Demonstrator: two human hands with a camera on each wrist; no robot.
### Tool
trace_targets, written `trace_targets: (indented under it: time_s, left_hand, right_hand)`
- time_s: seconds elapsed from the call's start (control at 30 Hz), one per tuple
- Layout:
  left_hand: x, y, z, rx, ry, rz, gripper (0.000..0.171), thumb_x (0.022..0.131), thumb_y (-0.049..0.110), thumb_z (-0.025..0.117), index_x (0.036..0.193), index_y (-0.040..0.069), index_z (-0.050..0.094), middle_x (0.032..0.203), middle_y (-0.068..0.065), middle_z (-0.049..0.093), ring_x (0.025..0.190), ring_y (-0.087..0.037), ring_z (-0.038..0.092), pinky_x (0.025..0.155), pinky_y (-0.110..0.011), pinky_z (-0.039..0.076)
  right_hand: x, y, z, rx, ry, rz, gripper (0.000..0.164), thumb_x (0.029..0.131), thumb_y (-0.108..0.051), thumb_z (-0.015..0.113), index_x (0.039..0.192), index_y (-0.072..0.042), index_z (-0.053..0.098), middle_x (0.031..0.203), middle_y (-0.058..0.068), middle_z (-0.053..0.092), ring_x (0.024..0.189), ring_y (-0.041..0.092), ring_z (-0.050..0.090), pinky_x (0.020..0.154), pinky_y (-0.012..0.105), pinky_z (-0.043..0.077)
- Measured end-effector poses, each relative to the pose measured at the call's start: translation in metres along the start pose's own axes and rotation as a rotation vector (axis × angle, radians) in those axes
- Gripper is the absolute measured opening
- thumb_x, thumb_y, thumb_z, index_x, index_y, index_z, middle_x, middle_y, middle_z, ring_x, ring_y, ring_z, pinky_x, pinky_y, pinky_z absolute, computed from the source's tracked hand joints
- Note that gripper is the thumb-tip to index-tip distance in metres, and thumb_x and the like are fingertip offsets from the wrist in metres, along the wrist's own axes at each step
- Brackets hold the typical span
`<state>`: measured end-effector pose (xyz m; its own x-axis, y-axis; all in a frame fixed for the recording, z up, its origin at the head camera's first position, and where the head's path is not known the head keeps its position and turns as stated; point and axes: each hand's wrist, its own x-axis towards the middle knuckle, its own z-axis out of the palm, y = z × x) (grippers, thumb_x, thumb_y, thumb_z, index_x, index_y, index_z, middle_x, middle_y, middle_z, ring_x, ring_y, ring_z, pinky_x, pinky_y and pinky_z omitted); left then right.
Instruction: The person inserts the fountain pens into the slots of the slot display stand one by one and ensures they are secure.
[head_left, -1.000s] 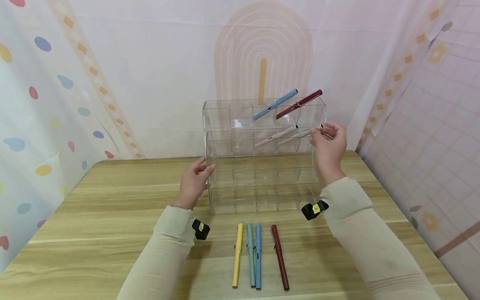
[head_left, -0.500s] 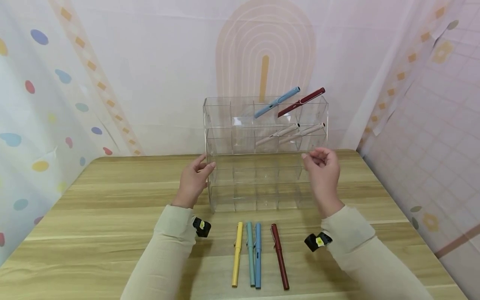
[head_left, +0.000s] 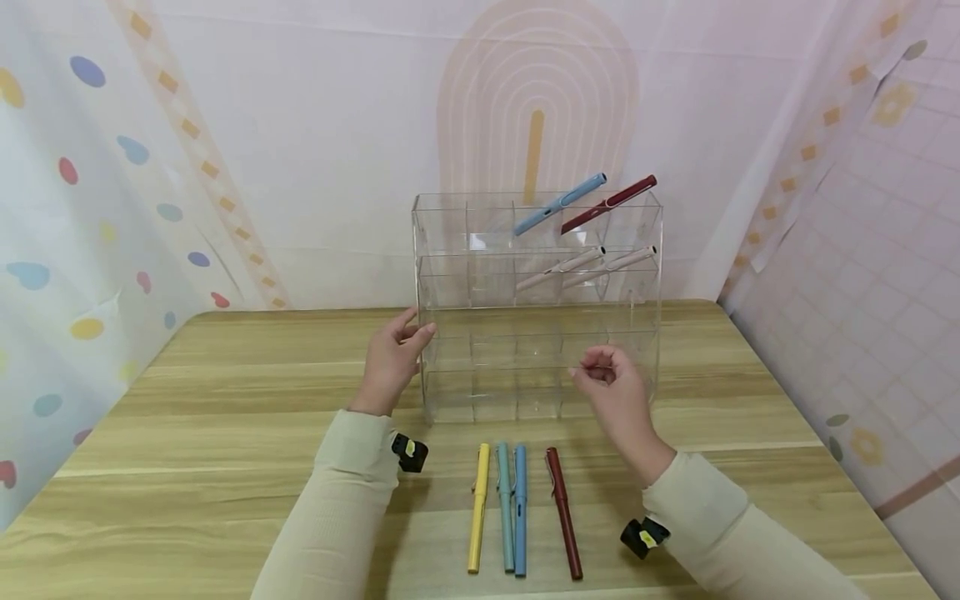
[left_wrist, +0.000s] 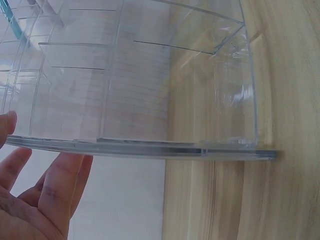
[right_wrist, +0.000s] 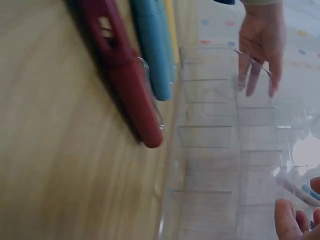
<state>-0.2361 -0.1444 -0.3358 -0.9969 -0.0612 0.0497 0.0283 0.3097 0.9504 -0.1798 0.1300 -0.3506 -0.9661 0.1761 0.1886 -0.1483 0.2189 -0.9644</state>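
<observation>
A clear acrylic pen rack (head_left: 491, 367) with rows of compartments stands upright on the table. My left hand (head_left: 392, 362) grips its left side panel, thumb in front and fingers behind, as the left wrist view also shows. In front of the lower right compartments hovers my right hand (head_left: 617, 396), fingers loosely curled around nothing. A light blue pen (head_left: 561, 204) and a dark red pen (head_left: 609, 204) lean in the top row. Below them slant two whitish pens (head_left: 566, 265). On the table lie a yellow pen (head_left: 478, 508), a teal pen (head_left: 506, 507), a blue pen (head_left: 521, 510) and a dark red pen (head_left: 564, 512).
The wood-grain table (head_left: 225, 450) reaches back to a patterned cloth backdrop (head_left: 337, 150). Further cloths hang along both sides. A small black camera (head_left: 643, 537) sits at my right wrist, and another black camera (head_left: 410, 452) at the left.
My right hand has let go of the whitish pen at the rack's right end and come down and leftward, toward the pens on the table. My left hand stays on the rack.
</observation>
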Motion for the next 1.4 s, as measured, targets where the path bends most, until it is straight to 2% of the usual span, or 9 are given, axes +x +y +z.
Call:
trace_targets:
  time_s: [0.23, 0.53, 0.8, 1.0, 1.2, 1.4]
  left_hand:
    - [0.001, 0.001, 0.000, 0.003, -0.011, 0.005, 0.055, 0.101, 0.026, 0.054, 0.151, 0.016, 0.034, 0.131, -0.019, 0.055, 0.118, -0.029, 0.054, 0.091, -0.048, 0.052]
    - [0.002, 0.002, 0.000, 0.006, -0.015, 0.018, 0.056, 0.101, 0.025, 0.053, 0.152, 0.015, 0.033, 0.131, -0.020, 0.055, 0.118, -0.029, 0.054, 0.090, -0.048, 0.052]
    - [0.003, 0.002, 0.001, -0.004, -0.013, 0.011, 0.056, 0.100, 0.025, 0.054, 0.151, 0.015, 0.033, 0.131, -0.019, 0.055, 0.120, -0.028, 0.054, 0.090, -0.048, 0.052]
    - [0.003, 0.002, 0.001, -0.006, -0.009, 0.010, 0.055, 0.100, 0.025, 0.054, 0.151, 0.015, 0.034, 0.131, -0.020, 0.055, 0.120, -0.029, 0.054, 0.091, -0.049, 0.051]
    - [0.002, 0.001, 0.000, -0.019, -0.011, -0.010, 0.056, 0.100, 0.026, 0.054, 0.151, 0.016, 0.034, 0.133, -0.019, 0.053, 0.121, -0.030, 0.052, 0.093, -0.050, 0.050]
    - [0.001, -0.001, 0.000, -0.020, -0.014, -0.014, 0.056, 0.101, 0.027, 0.054, 0.152, 0.016, 0.033, 0.134, -0.020, 0.052, 0.123, -0.031, 0.051, 0.094, -0.050, 0.049]
  right_hand:
    - [-0.010, 0.009, 0.000, -0.120, -0.154, 0.053, 0.026, 0.088, -0.003, 0.065, 0.112, 0.003, 0.055, 0.110, 0.018, 0.058, 0.098, 0.024, 0.057, 0.076, 0.021, 0.049]
    - [-0.022, 0.019, 0.003, -0.254, -0.324, 0.110, 0.032, 0.087, -0.004, 0.066, 0.118, 0.002, 0.058, 0.109, 0.013, 0.058, 0.096, 0.023, 0.060, 0.078, 0.035, 0.053]
    - [-0.025, 0.026, 0.005, -0.353, -0.411, 0.105, 0.037, 0.083, -0.006, 0.070, 0.118, 0.001, 0.060, 0.105, 0.012, 0.059, 0.092, 0.023, 0.058, 0.071, 0.035, 0.052]
    - [-0.025, 0.030, 0.007, -0.424, -0.442, 0.092, 0.037, 0.081, -0.006, 0.073, 0.115, 0.001, 0.062, 0.102, 0.012, 0.060, 0.093, 0.025, 0.059, 0.071, 0.035, 0.052]
    - [-0.025, 0.031, 0.010, -0.476, -0.495, 0.103, 0.037, 0.079, -0.007, 0.076, 0.113, 0.001, 0.063, 0.099, 0.012, 0.064, 0.087, 0.023, 0.060, 0.067, 0.035, 0.052]
    - [-0.027, 0.028, 0.011, -0.533, -0.552, 0.106, 0.040, 0.076, -0.008, 0.079, 0.111, 0.001, 0.063, 0.095, 0.011, 0.065, 0.086, 0.022, 0.061, 0.072, 0.039, 0.053]
